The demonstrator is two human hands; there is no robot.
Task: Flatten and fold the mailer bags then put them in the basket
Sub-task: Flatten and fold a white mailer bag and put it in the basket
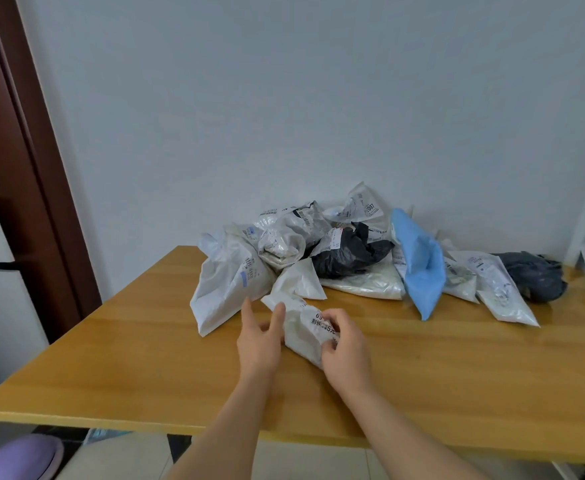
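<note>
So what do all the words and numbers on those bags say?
"2007": label on the white bag at the back.
"5": among blurred printed characters on the small white bag the hands are on.
All the other labels and barcodes on the pile are too small or blurred to read.

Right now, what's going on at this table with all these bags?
A person is working on one small white mailer at the near edge of a pile of bags on a wooden table. The right hand pinches the mailer's near end, while the left hand rests open against its left side, fingers straight. The mailer is still crumpled, not yet flattened or folded. The rest of the pile, white, black and blue, lies untouched by the wall. No basket is in view.
</note>
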